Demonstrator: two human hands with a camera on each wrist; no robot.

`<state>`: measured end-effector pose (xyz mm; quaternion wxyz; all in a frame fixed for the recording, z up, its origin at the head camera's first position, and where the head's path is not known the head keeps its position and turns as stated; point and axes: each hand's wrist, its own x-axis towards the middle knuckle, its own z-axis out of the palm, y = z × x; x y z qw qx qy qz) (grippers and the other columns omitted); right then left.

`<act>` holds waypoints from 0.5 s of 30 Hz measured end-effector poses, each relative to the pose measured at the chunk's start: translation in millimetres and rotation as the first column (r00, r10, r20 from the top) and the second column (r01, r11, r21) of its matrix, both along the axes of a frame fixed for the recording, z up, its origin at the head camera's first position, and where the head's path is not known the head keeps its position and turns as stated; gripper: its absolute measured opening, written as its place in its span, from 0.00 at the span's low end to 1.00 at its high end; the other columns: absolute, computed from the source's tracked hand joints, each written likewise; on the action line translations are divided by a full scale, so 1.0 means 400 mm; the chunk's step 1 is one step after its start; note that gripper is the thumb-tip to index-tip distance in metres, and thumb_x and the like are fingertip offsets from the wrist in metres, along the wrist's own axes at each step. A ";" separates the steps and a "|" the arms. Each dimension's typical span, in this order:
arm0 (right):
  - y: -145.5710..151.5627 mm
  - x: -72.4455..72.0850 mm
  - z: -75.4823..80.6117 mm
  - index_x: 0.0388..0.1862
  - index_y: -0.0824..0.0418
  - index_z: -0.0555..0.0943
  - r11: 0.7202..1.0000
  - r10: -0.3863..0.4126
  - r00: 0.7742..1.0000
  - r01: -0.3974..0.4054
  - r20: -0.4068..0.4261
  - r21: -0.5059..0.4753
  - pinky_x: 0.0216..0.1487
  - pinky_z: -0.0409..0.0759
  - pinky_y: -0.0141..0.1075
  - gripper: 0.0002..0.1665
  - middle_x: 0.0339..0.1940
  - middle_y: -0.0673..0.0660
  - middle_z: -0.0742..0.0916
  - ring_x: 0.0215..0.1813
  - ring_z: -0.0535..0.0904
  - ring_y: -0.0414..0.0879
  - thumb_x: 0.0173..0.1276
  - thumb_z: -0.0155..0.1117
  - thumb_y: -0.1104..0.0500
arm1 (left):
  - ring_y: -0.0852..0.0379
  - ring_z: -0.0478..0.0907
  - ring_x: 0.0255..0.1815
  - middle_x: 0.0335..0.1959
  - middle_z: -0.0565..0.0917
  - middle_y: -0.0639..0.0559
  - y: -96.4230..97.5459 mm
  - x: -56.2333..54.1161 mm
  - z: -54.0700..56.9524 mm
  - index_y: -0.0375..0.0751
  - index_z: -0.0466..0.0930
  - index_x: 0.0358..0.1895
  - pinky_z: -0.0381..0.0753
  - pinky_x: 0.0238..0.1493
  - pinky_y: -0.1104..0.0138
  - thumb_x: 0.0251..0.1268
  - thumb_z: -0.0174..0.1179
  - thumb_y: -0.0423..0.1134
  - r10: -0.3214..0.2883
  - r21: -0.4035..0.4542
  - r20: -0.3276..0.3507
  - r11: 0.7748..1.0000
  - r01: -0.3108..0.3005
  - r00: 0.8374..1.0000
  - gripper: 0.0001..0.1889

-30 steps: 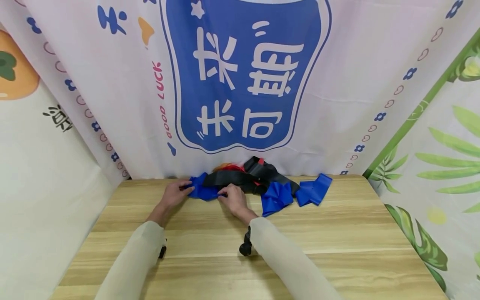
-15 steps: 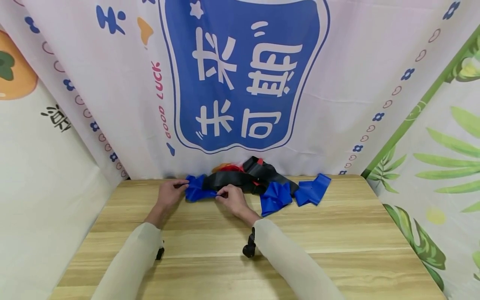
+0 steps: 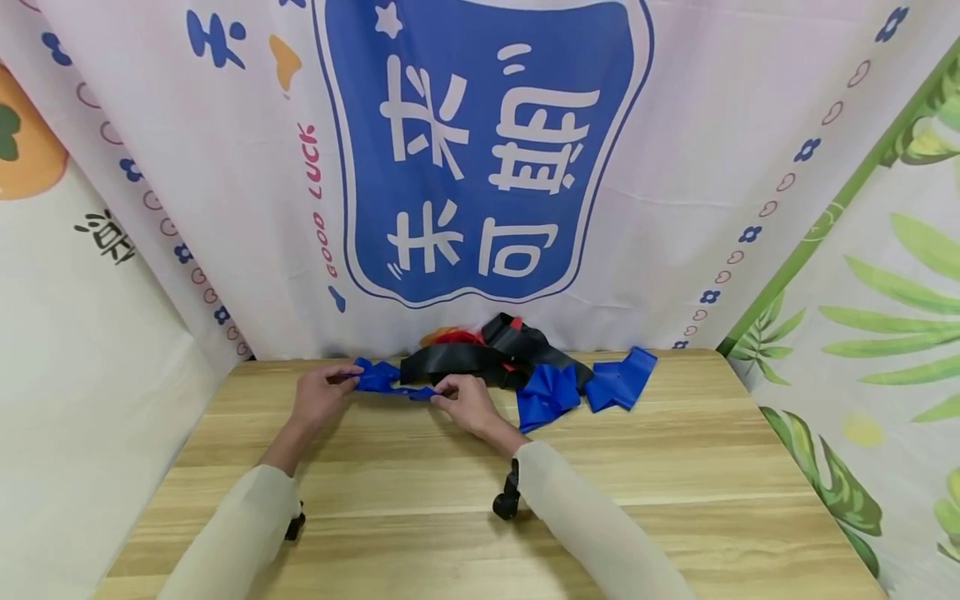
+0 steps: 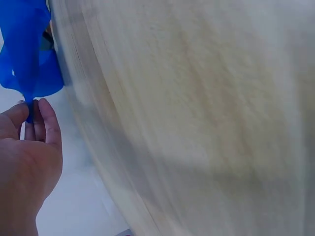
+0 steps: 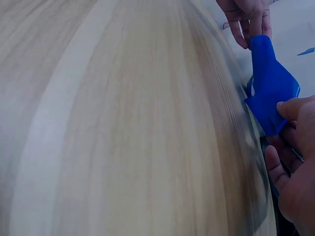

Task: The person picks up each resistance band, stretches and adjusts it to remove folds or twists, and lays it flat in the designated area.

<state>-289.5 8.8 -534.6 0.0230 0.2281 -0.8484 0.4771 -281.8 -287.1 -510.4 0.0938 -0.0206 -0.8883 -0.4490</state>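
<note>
A blue flat band (image 3: 377, 376) with a smooth, rubbery look is drawn out between both hands near the table's back edge. My left hand (image 3: 321, 397) pinches its left end between thumb and fingers. In the left wrist view the band (image 4: 29, 54) narrows to a gathered point at those fingertips. My right hand (image 3: 471, 405) pinches the other end. Seen from the right wrist, the band (image 5: 273, 91) spreads wide and folded by the right thumb, and the left hand (image 5: 248, 17) holds the far end. Just behind the right hand lies a black band (image 3: 453, 358).
Another blue band (image 3: 547, 396) lies crumpled right of the right hand, with a further blue band (image 3: 621, 380) beside it. More black (image 3: 521, 337), red and orange pieces are heaped against the printed curtain (image 3: 675, 167) along the wooden table's (image 3: 420, 517) back edge.
My left hand has moved left and slightly down with its end of the blue band. The band has gone from bunched to stretched longer and narrower. My right hand stays about in place.
</note>
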 end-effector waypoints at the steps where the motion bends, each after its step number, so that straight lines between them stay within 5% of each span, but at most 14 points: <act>1: 0.001 0.001 0.000 0.42 0.58 0.90 1.000 0.002 1.000 -0.002 0.006 -0.007 0.47 0.86 0.35 0.03 0.40 0.51 0.92 0.41 0.87 0.41 0.73 0.73 0.60 | 0.46 0.87 0.48 0.56 0.88 0.33 -0.001 0.005 0.003 0.32 0.90 0.53 0.81 0.40 0.78 0.74 0.65 0.30 -0.007 0.010 0.009 1.000 0.007 1.000 0.10; 7: 0.011 0.005 0.003 0.43 0.60 0.89 0.999 -0.005 0.999 0.007 0.051 -0.051 0.46 0.85 0.33 0.04 0.38 0.52 0.92 0.39 0.85 0.40 0.74 0.72 0.60 | 0.54 0.86 0.45 0.57 0.87 0.33 -0.003 0.026 0.011 0.32 0.89 0.56 0.84 0.41 0.76 0.76 0.64 0.31 -0.028 0.024 0.036 0.999 0.028 0.999 0.11; 15: 0.037 0.016 0.017 0.44 0.60 0.88 0.992 0.018 0.995 -0.006 0.099 -0.125 0.45 0.84 0.33 0.06 0.37 0.50 0.91 0.39 0.84 0.39 0.73 0.73 0.59 | 0.60 0.88 0.42 0.58 0.86 0.32 -0.004 0.060 0.031 0.30 0.87 0.57 0.90 0.47 0.60 0.78 0.62 0.32 -0.040 0.080 0.068 0.996 0.035 0.997 0.13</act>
